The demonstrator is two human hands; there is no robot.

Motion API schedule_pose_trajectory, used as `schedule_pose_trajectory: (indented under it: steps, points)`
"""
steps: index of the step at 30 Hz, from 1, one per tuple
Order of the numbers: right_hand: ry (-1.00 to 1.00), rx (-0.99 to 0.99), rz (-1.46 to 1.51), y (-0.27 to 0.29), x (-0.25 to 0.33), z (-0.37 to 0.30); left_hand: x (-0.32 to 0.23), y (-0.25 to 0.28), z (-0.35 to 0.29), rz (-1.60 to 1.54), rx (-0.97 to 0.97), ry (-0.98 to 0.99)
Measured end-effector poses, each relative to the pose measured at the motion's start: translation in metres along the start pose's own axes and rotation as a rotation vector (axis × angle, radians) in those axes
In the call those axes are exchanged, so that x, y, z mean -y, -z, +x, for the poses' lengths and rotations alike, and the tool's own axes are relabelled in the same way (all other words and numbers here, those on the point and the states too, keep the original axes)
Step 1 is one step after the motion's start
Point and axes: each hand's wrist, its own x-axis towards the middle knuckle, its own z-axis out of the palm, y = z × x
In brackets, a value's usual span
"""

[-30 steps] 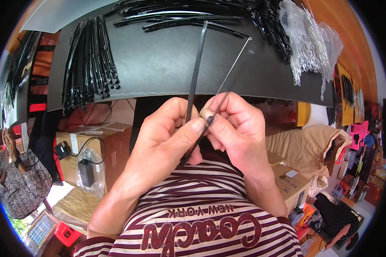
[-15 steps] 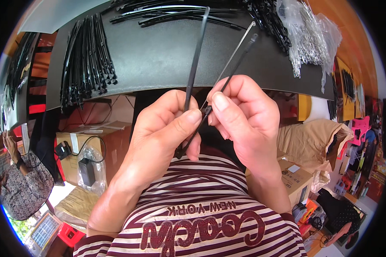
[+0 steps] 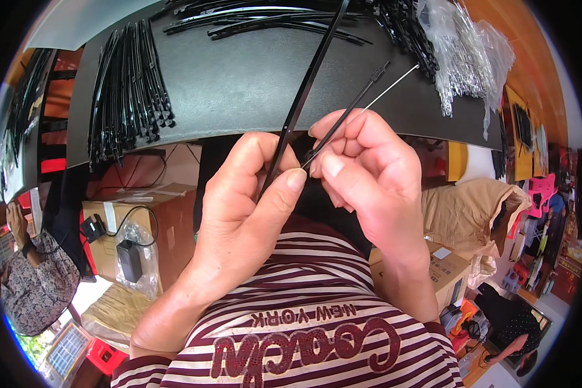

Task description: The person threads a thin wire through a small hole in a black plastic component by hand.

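Observation:
My left hand (image 3: 242,197) is closed on a long flat black strip (image 3: 306,87), pinched between thumb and fingers and slanting up over the table edge. Opposite it, my right hand (image 3: 381,178) grips a thinner black strip (image 3: 355,103) with a small fitting at its far end. A slim silvery metal rod (image 3: 394,84) also sticks out of the right hand, fanned away from that strip. The near ends of the pieces meet between both thumbs, where a small dark part shows; the fingers hide how they join.
On the dark table (image 3: 226,84) lie a bundle of black strips (image 3: 129,90) at left, more strips (image 3: 265,22) at the back, and a plastic bag of silvery rods (image 3: 462,58) at right. Cardboard boxes (image 3: 136,220) stand below. Another person (image 3: 42,278) is at far left, one more (image 3: 507,317) lower right.
The metal rod has swung right, from left of the thin black strip to its right. The long strip in my left hand now leans further right and reaches higher.

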Motion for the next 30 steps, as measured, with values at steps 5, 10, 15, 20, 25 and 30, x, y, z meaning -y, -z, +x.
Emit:
schedule_pose_trajectory:
  steps: [5,10,15,20,25,30]
  points:
    - [-0.019,0.032,-0.033,0.004,0.003,0.001,-0.010,-0.003,-0.001,0.035,-0.041,0.128]
    - [-0.040,0.046,-0.036,0.004,0.000,-0.001,-0.012,-0.005,-0.001,0.062,-0.032,0.146]
    - [0.147,-0.011,-0.152,0.002,-0.008,-0.003,-0.007,-0.004,-0.001,0.099,0.009,0.128]
    - [0.192,-0.034,-0.216,0.001,-0.006,-0.004,-0.010,-0.007,-0.002,0.084,0.002,0.143]
    - [0.380,-0.008,-0.312,0.001,-0.006,-0.001,-0.020,-0.004,-0.001,0.007,0.007,0.235]
    - [0.343,0.084,-0.433,-0.013,0.010,0.014,-0.027,0.012,-0.004,0.537,0.069,-0.259]
